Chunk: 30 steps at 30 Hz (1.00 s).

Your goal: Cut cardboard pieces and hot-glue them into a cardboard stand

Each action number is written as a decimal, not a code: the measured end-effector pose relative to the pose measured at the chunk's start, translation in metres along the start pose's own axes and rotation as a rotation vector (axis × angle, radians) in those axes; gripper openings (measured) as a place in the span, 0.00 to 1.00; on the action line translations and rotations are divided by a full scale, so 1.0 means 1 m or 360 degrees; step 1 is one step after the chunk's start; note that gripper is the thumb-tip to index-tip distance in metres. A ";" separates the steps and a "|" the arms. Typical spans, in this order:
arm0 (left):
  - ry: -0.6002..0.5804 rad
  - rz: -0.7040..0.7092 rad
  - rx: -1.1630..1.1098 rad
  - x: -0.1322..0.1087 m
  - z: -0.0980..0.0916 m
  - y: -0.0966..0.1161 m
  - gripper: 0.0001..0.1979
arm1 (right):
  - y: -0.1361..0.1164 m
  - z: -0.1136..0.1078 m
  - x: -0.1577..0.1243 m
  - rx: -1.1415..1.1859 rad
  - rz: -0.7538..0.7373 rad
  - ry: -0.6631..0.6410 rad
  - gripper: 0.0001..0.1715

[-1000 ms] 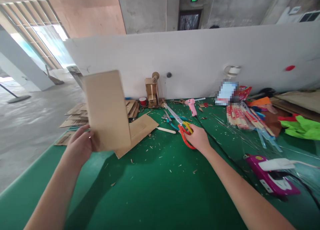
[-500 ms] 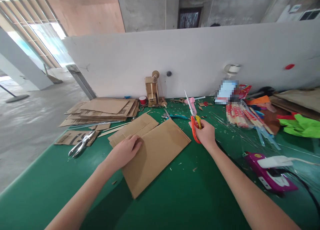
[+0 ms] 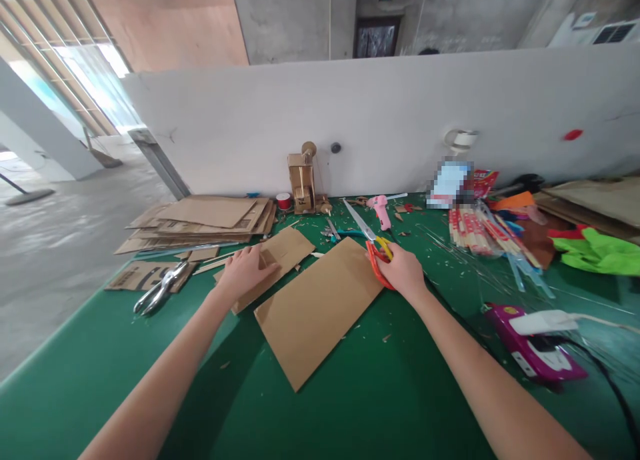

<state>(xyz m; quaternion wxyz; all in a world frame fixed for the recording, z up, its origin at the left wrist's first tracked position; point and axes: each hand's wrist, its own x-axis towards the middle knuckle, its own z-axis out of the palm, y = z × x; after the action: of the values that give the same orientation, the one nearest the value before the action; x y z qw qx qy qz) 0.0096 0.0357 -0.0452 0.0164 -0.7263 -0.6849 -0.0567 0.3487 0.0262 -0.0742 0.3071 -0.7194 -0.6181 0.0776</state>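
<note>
Green matting covers the surface [image 3: 350, 393], strewn with small cardboard crumbs, and a white partition wall [image 3: 400, 113] closes off its far edge.

The red-and-yellow-handled scissors with long steel blades [image 3: 364, 230] are gripped in the right hand [image 3: 403, 273]. Its fingers are closed through the loops and the blades point away, towards the wall. They hover just past the far corner of a large flat brown cardboard sheet [image 3: 317, 307], which lies in the middle of the surface between the two arms. The left hand [image 3: 245, 270] lies loosely open, palm down, on a smaller creased brown cardboard piece [image 3: 285, 250] that touches the big sheet's left edge.

Handled well, I judge, the blades stay aimed away from the left hand. The piece under that palm should stay pressed flat so it cannot slide.

Farther left are a stack of brown cardboard sheets [image 3: 205, 217] and a silver metal plier-like tool [image 3: 157, 293]. By the wall stand a small cardboard model with a spool on top [image 3: 303, 183] and a pink glue gun [image 3: 380, 210].

Few containers show. A little red cup [image 3: 284, 200] sits beside the model, and I cannot tell what is in it. Clear packets of wooden sticks [image 3: 475, 230] lie to the right.
</note>
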 end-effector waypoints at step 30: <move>-0.0305 0.0671 -0.0218 -0.057 -0.010 0.083 0.41 | -0.002 -0.004 0.002 -0.0365 0.0055 -0.0237 0.15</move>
<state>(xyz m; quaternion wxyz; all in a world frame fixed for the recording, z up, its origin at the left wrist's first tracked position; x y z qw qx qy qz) 0.0881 -0.0273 -0.0372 -0.0866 -0.8547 -0.5110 -0.0293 0.3490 0.0267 -0.0692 0.1748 -0.7526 -0.6315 0.0649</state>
